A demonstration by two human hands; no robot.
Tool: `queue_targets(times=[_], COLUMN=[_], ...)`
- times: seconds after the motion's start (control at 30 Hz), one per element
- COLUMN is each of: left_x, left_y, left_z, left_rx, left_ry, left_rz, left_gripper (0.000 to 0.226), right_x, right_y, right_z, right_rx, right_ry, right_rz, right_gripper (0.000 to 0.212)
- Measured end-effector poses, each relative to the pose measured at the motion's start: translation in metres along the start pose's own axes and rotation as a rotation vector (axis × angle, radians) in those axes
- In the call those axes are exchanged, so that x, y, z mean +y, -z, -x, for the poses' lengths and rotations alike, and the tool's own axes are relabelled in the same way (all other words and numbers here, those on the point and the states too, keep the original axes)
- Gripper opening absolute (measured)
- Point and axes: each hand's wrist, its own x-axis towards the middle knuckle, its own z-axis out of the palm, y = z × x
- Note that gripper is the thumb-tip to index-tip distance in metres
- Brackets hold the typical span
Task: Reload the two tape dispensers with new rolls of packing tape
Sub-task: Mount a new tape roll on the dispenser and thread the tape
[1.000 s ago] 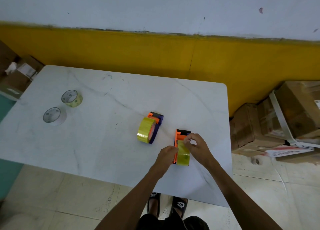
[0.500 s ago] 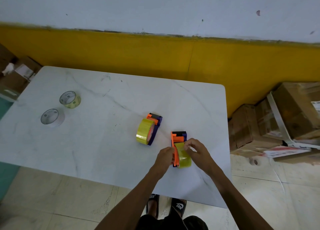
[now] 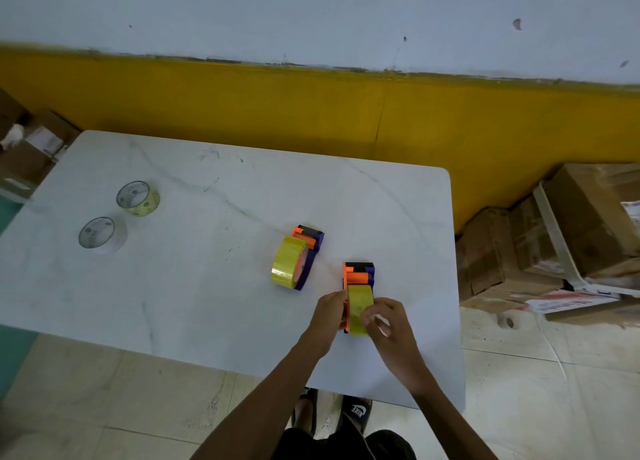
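Two orange-and-purple tape dispensers stand on the white marble table (image 3: pixel 214 279), each with a yellow roll in it. The near dispenser (image 3: pixel 359 276) stands by the table's right front. My left hand (image 3: pixel 330 315) grips its left side. My right hand (image 3: pixel 388 324) pinches the surface of its yellow tape roll (image 3: pixel 358 302) with thumb and fingers. The other dispenser (image 3: pixel 309 248) sits just to the left and farther back, untouched, with its yellow roll (image 3: pixel 289 263) facing me.
Two nearly spent tape cores lie at the table's left: a yellowish one (image 3: pixel 138 198) and a clear one (image 3: pixel 100 234). Cardboard boxes (image 3: pixel 561 237) are stacked on the floor to the right, more boxes (image 3: pixel 31 147) at the far left. A yellow-and-white wall runs behind.
My right hand has slid from the dispenser's front end back along the roll toward me. My left hand stays on the dispenser's side.
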Motion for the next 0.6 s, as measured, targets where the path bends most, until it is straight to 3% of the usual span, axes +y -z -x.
queue_targets(times=[0.17, 0.3, 0.43, 0.6], left_x=[-0.001, -0.003, -0.002, -0.002], left_y=[-0.001, -0.001, -0.001, 0.002], left_z=[-0.001, -0.002, 0.001, 0.006], left_rx=[-0.007, 0.003, 0.014, 0.021], left_ry=[0.001, -0.001, -0.018, -0.114], left_rz=[0.012, -0.007, -0.023, -0.103], left_gripper=[0.040, 0.038, 0.032, 0.014], right_x=[0.003, -0.001, -0.008, -0.010], right_y=[-0.001, 0.003, 0.011, 0.023], right_z=[0.015, 0.008, 0.002, -0.006], right_rx=[0.025, 0.047, 0.011, 0.012], right_ry=[-0.065, -0.074, -0.078, -0.065], right_rz=[-0.028, 0.067, 0.005, -0.007], right_gripper=[0.030, 0.022, 0.011, 0.019])
